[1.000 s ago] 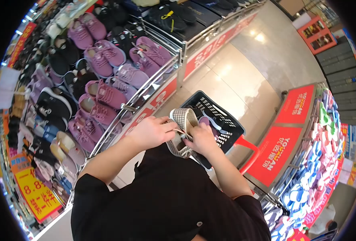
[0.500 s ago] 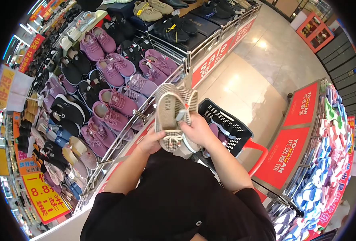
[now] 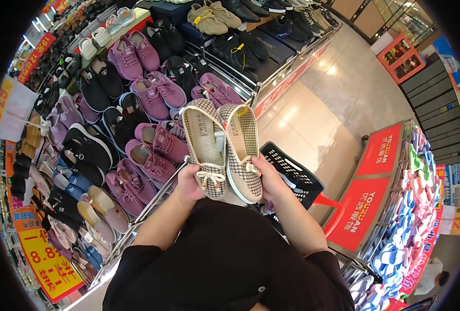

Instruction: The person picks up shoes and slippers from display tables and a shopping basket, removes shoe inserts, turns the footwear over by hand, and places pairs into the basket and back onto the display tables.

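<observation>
A pair of beige checked slip-on shoes with small bows is held up in front of my chest, toes toward me and insoles facing up. My left hand [image 3: 190, 182] grips the left shoe [image 3: 204, 137] by the side of its toe. Around the outer toe side of the right shoe [image 3: 243, 150] my right hand [image 3: 266, 175] is closed. The two shoes lie side by side, touching near the middle, where a pale tag [image 3: 220, 141] shows between them. My fingers beneath the shoes are hidden.
A black shopping basket [image 3: 305, 179] with a red handle [image 3: 331, 215] stands just right of my hands. On the left, a rack holds purple sneakers [image 3: 157, 96] and black shoes [image 3: 85, 145]. Red-panelled bins [image 3: 359, 212] with slippers [image 3: 395, 254] line the right side. Tiled floor [image 3: 338, 93] lies ahead.
The shoes have turned from overlapping at an angle to side by side, insoles up. My right hand has shifted from between them to the right shoe's outer side.
</observation>
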`<state>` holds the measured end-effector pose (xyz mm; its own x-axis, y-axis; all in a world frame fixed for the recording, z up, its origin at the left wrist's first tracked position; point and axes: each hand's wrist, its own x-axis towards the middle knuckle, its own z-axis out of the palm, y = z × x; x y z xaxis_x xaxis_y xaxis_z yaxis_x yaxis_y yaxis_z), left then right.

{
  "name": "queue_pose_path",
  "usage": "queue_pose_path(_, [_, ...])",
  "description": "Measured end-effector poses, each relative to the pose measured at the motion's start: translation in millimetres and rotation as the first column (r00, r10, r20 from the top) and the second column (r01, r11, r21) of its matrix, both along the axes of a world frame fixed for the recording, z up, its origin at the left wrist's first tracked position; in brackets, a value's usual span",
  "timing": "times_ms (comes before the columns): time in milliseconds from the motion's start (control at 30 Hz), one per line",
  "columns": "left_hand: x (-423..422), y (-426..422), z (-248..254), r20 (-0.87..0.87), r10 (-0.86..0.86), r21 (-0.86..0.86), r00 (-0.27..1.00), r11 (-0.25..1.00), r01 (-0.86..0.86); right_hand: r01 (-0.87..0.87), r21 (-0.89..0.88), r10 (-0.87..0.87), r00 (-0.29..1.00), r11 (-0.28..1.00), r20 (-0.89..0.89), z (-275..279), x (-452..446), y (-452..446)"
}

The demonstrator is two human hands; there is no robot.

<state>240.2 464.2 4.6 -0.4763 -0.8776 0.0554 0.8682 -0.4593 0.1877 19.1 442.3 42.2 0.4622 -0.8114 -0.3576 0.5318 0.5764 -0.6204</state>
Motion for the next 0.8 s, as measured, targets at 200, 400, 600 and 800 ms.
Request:
queue_pose_path(200, [2.8, -7.4, -4.6, 0.195, -0.13, 0.114, 0.972, 0.987, 0.109, 0.111, -0.033, -0.115, 0.984, 0.993, -0.139, -14.1, 0.3, 2.8])
queue_pose_path(400, [-17.3, -4.6, -24.9, 0.677, -0.128, 0.257, 0.725, 0.964, -0.069, 0.125, -0.246, -0.262, 0.691, 0.961, -0.673, -75.1, -23.1, -8.7])
queue_pose_path(600, [-15.6, -34.0, -35.4, 0.804, 0.106, 0.095, 0.585, 0.948, -0.303, -0.176, -0.392, -0.269, 0.48, 0.903, -0.835, -44.3, -0.3, -77.7])
queue_pose_path(800, [13.4, -141.1, -33.0, 0.733, 0.212, 0.046, 0.647, 0.933, -0.357, -0.057, -0.567, -0.459, 0.524, 0.821, -0.717, -30.5, 42.9, -193.8])
